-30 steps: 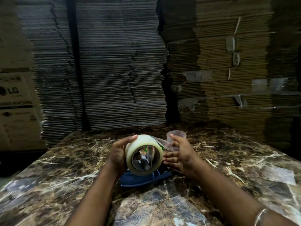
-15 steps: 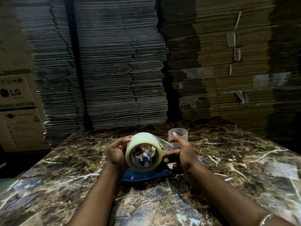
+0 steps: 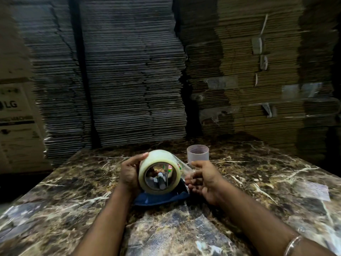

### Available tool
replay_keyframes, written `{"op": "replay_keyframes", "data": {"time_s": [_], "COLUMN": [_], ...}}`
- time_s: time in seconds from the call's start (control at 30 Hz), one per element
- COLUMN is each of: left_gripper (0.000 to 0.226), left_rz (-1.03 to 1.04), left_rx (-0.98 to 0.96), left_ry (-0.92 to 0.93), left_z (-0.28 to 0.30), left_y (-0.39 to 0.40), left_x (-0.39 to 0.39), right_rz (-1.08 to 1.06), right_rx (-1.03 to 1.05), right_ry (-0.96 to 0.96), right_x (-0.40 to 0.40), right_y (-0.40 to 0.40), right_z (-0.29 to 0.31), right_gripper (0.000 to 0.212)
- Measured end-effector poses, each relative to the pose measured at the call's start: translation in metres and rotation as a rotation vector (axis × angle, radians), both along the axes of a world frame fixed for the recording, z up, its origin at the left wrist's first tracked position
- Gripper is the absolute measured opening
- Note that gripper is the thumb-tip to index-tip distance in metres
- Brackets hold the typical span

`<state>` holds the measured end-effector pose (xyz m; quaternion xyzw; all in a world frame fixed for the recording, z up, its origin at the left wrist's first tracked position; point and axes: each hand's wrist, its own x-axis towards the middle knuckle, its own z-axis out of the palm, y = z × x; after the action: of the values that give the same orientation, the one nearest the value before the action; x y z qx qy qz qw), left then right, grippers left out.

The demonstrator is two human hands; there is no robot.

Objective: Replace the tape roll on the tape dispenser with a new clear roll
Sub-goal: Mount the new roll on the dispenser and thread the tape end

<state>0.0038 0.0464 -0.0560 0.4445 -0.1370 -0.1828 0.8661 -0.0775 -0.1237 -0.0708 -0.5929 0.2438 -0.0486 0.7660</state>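
1. Desk [image 3: 64, 196]: dark marbled top with pale veins, filling the lower half of the view; patches of glossy clear film lie flat on its near part and at the far right.
2. Bracelet [image 3: 293, 244]: thin metal band on the right wrist, at the lower right edge.
3. Tape dispenser [image 3: 156, 198]: blue body, lying on the desk between the two forearms. Its metal inner parts show through the hole of the roll mounted on it.
4. Tape roll [image 3: 159, 171]: large, clear, pale yellowish, seated on the dispenser with its open core facing the camera. A bit of red and green print shows on the inside of the core at the right. A strip of clear tape [image 3: 181, 166] runs off the top of the roll to the right.
5. Left hand [image 3: 130, 171]: curled round the left side of the roll, thumb pressed on its top edge; it holds the roll.
6. Right hand [image 3: 204, 179]: just right of the roll, fingers bent toward it, meeting the loose strip of tape; a firm pinch cannot be told.
7. Empty core [image 3: 197, 153]: short translucent ring standing upright on the desk behind the right hand, with nothing seen inside.
8. Cardboard stacks [image 3: 132, 71]: flattened sheets piled high behind the desk, grey at left, brown at right.
9. Printed carton [image 3: 13, 117]: at far left, marked "LG".
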Motion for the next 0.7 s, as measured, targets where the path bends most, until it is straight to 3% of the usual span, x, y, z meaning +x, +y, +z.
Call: {"op": "replay_keyframes", "data": {"time_s": [0.17, 0.27, 0.43, 0.57, 0.7], "left_gripper": [0.029, 0.045, 0.028, 0.042, 0.040], "left_rz": [-0.029, -0.049, -0.040, -0.079, -0.097], "left_rx": [0.030, 0.044, 0.094, 0.116, 0.133], "left_ry": [0.001, -0.004, -0.051, -0.093, -0.083], "left_z": [0.0015, 0.0014, 0.0044, 0.0032, 0.0048], "left_y": [0.0017, 0.0008, 0.0029, 0.0027, 0.0032], "left_x": [-0.0012, -0.0014, -0.0019, -0.0031, -0.0044], "right_rz": [0.103, 0.129, 0.173, 0.169, 0.148], "right_rx": [-0.016, 0.001, 0.012, 0.076, 0.158], "right_ry": [0.043, 0.056, 0.052, 0.049, 0.017], "right_x": [-0.0021, -0.0029, -0.0036, -0.0037, -0.0060], "right_y": [0.0005, -0.0018, -0.0018, -0.0019, -0.0014], "right_z": [0.0043, 0.0048, 0.0048, 0.0059, 0.0072], "right_gripper": [0.049, 0.042, 0.028, 0.023, 0.016]}}
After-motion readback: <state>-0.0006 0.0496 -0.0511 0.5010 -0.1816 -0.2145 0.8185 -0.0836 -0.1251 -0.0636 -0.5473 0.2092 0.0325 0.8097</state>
